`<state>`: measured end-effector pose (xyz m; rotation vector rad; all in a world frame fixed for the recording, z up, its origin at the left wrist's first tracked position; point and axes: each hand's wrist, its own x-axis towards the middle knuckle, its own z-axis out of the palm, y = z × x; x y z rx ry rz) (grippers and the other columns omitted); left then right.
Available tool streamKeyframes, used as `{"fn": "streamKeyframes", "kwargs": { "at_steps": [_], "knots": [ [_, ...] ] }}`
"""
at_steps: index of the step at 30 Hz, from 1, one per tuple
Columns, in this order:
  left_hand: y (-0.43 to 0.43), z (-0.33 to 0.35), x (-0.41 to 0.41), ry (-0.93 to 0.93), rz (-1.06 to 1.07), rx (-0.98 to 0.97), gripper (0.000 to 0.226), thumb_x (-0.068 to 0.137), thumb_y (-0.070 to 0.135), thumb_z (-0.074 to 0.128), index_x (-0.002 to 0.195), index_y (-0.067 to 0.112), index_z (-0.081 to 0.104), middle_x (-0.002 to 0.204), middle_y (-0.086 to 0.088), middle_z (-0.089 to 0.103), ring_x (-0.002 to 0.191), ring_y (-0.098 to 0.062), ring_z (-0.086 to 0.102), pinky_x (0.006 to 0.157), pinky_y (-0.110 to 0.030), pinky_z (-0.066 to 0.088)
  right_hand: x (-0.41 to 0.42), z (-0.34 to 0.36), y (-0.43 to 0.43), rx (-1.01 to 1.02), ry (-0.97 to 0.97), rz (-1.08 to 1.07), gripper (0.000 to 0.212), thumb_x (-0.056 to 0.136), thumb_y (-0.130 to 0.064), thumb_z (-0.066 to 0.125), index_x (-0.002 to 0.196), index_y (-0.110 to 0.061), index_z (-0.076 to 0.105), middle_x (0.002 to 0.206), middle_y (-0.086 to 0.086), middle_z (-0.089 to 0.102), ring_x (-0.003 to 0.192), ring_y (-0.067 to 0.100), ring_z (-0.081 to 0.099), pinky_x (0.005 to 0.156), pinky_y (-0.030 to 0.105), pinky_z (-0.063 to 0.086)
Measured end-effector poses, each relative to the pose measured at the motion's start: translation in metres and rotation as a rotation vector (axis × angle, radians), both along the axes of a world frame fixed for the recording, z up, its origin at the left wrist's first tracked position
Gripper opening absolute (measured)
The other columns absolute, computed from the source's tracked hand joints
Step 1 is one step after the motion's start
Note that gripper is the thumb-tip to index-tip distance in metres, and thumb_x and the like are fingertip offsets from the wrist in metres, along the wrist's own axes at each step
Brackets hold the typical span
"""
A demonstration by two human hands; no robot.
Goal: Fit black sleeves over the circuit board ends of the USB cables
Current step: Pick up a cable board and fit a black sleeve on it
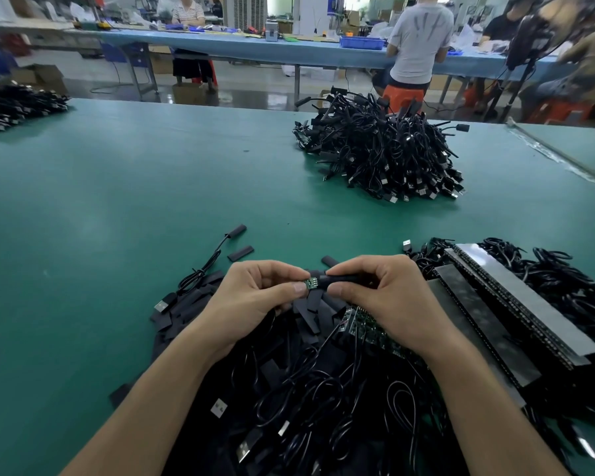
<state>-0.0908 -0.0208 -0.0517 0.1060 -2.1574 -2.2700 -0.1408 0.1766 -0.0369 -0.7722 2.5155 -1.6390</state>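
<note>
A green mat covers the near worktop (134, 187), and a second green worktop (584, 146) butts against it at the far right along a taped seam. Beyond lies a grey, glossy floor (255, 89) that reflects light. Across the far side runs a long blue-topped worktop (241, 46) on metal legs, carrying a blue bin (362, 42) and small clutter. A person in a striped top (188, 12) sits behind it at the left; a person in a grey T-shirt (421, 39) faces it, beside an orange stool (402, 96). A black stand fan (529, 39) rises at the far right, and cardboard boxes (40, 75) sit on the floor at the far left.
</note>
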Motion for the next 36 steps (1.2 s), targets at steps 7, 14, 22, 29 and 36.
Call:
{"fn": "streamKeyframes", "kwargs": {
  "at_steps": [7,14,22,29,36],
  "knots": [
    [-0.0011,-0.0008,-0.0006,0.001,-0.01,-0.001,0.022,0.084,-0.001,0.072,0.076,0.018,0.08,0.063,-0.001,0.068,0.05,-0.004,0.054,0.052,-0.012,0.044,-0.0006,-0.0012,0.0001,-0.013,-0.025,-0.01,0.017,0.075,-0.012,0.083,0.091,-0.019,0.079,0.081,-0.006,0.077,0.078,0.008,0.071,0.078,0.026,0.056],
    [-0.0031,-0.0034,-0.0017,-0.025,-0.032,-0.001,0.019,0.086,0.0,0.071,0.079,0.016,0.079,0.063,-0.001,0.068,0.05,-0.003,0.054,0.051,-0.012,0.044,-0.0018,-0.0028,0.0005,-0.01,-0.05,0.022,0.015,0.076,-0.012,0.083,0.087,-0.021,0.079,0.077,-0.002,0.077,0.077,0.018,0.073,0.076,0.032,0.058],
    [-0.0051,-0.0047,-0.0016,-0.026,-0.063,-0.02,0.007,0.078,0.012,0.077,0.084,0.015,0.08,0.069,-0.005,0.07,0.053,-0.005,0.055,0.053,-0.013,0.045,-0.0029,-0.0047,0.0018,0.014,-0.041,0.014,0.012,0.076,-0.013,0.083,0.087,-0.017,0.08,0.069,-0.006,0.074,0.061,0.0,0.063,0.062,0.016,0.047],
    [-0.0049,-0.0059,-0.002,0.011,-0.076,0.022,0.018,0.066,0.022,0.079,0.083,0.017,0.081,0.067,-0.004,0.069,0.052,-0.005,0.054,0.053,-0.013,0.044,-0.0019,-0.0031,0.0015,-0.04,-0.077,0.053,0.019,0.075,-0.01,0.083,0.087,-0.024,0.077,0.078,0.0,0.077,0.069,0.005,0.068,0.069,0.018,0.054],
    [-0.0059,-0.0072,-0.0018,0.012,-0.102,-0.013,0.021,0.064,0.025,0.081,0.084,0.018,0.08,0.074,-0.008,0.072,0.057,-0.008,0.056,0.057,-0.014,0.046,-0.0034,-0.006,0.0012,-0.002,-0.037,0.017,0.023,0.074,-0.011,0.085,0.091,-0.024,0.078,0.082,-0.006,0.077,0.078,0.006,0.072,0.074,0.014,0.052]
  ]
}}
